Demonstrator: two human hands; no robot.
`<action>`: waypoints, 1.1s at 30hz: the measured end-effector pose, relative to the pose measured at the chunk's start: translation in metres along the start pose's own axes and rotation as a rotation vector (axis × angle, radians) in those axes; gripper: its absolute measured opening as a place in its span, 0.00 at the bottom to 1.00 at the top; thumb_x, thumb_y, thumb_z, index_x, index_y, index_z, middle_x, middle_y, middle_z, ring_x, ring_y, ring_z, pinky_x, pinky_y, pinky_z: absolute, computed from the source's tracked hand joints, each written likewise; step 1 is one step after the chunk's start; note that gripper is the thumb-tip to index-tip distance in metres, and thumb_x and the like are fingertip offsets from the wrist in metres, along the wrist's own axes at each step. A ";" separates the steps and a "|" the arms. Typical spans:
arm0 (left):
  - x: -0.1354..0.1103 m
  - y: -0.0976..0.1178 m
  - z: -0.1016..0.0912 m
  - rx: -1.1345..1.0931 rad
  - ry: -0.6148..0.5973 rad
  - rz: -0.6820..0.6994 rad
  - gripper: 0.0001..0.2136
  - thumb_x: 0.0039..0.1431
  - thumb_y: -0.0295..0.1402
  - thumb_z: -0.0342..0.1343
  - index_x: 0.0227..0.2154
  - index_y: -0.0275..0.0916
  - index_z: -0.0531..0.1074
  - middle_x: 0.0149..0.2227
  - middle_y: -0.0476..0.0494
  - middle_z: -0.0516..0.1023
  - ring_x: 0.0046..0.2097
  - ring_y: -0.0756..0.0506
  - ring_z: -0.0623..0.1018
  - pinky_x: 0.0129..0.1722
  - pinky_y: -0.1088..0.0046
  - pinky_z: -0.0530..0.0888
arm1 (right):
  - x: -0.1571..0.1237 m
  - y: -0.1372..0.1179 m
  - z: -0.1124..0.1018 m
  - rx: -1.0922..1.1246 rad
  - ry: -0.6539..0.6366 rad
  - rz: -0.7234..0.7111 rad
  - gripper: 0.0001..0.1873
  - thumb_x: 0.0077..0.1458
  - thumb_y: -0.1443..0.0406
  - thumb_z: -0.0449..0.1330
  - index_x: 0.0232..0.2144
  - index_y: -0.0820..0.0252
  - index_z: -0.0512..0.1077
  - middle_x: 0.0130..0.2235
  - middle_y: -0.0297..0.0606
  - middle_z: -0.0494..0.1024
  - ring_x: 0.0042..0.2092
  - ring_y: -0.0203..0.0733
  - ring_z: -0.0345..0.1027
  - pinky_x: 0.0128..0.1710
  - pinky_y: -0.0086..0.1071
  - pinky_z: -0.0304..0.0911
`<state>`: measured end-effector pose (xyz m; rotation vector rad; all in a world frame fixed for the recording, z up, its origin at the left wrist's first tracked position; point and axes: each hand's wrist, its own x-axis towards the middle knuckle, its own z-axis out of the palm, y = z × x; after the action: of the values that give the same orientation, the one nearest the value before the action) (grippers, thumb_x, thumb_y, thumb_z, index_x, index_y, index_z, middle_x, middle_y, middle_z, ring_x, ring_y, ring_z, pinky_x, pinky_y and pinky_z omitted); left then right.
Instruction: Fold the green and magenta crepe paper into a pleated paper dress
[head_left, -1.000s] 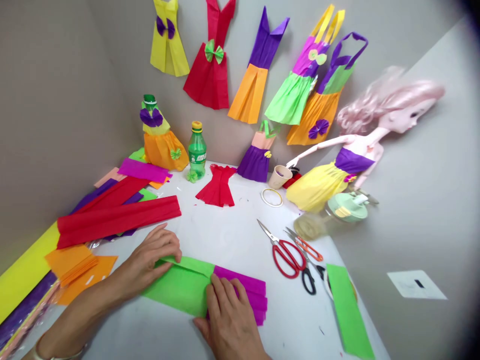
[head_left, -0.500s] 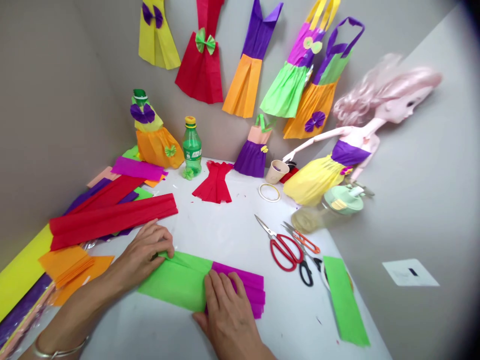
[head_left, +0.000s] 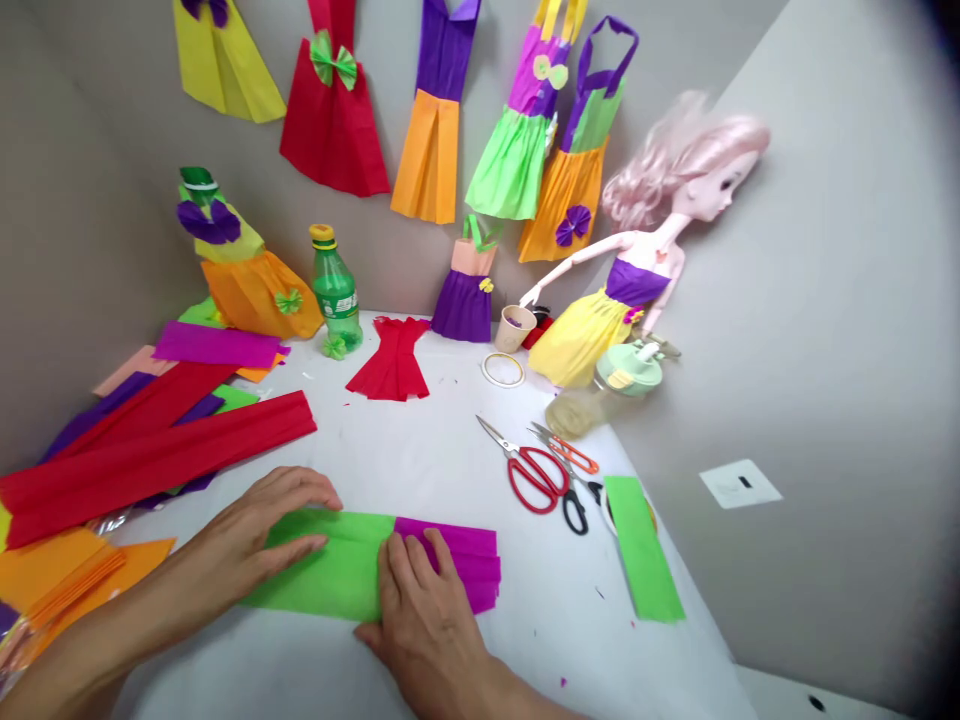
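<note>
A green crepe paper sheet (head_left: pixel 341 570) lies on the white table (head_left: pixel 420 450), joined at its right end to a pleated magenta piece (head_left: pixel 469 555). My left hand (head_left: pixel 251 535) lies flat on the green sheet's left end, fingers stretched out. Over the seam where green meets magenta rests my right hand (head_left: pixel 424 620), fingers spread and pressing down. Neither hand grips anything.
Red-handled scissors (head_left: pixel 529 470) and smaller orange and black ones lie to the right, beside a green paper strip (head_left: pixel 643 548). Long red paper (head_left: pixel 165 455) and orange sheets (head_left: pixel 60 570) lie left. A green bottle (head_left: pixel 334 290), tape ring (head_left: pixel 502 369), cup, doll (head_left: pixel 637 270) and paper dresses stand behind.
My left hand has gone from pinching the green sheet's upper fold to lying flat on it. The view has shifted right and down; my right hand stays on the seam.
</note>
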<state>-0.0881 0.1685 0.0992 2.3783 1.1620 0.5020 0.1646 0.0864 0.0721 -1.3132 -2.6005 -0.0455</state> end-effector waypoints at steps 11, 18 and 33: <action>0.074 0.023 0.034 0.006 -0.300 0.105 0.04 0.59 0.33 0.60 0.33 0.42 0.71 0.34 0.51 0.74 0.37 0.45 0.72 0.40 0.71 0.64 | -0.009 -0.003 -0.009 -0.128 0.038 -0.075 0.35 0.68 0.52 0.53 0.60 0.83 0.64 0.59 0.61 0.72 0.60 0.59 0.64 0.63 0.54 0.57; 0.075 0.025 0.034 0.068 -0.383 0.060 0.05 0.55 0.27 0.59 0.32 0.42 0.69 0.33 0.52 0.74 0.38 0.45 0.72 0.40 0.70 0.63 | -0.018 -0.011 0.003 -0.099 0.070 -0.051 0.33 0.67 0.52 0.55 0.58 0.79 0.67 0.59 0.68 0.70 0.61 0.62 0.65 0.61 0.54 0.59; 0.087 0.045 0.025 0.165 -0.460 -0.050 0.07 0.52 0.24 0.61 0.29 0.41 0.69 0.31 0.53 0.72 0.36 0.45 0.71 0.37 0.70 0.59 | 0.016 0.064 -0.058 0.279 0.128 0.325 0.14 0.61 0.62 0.66 0.47 0.61 0.73 0.44 0.44 0.78 0.45 0.49 0.70 0.48 0.43 0.65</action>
<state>0.0043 0.2082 0.1138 2.4127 1.0739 -0.1626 0.2171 0.1294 0.1271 -1.5474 -2.1640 0.2678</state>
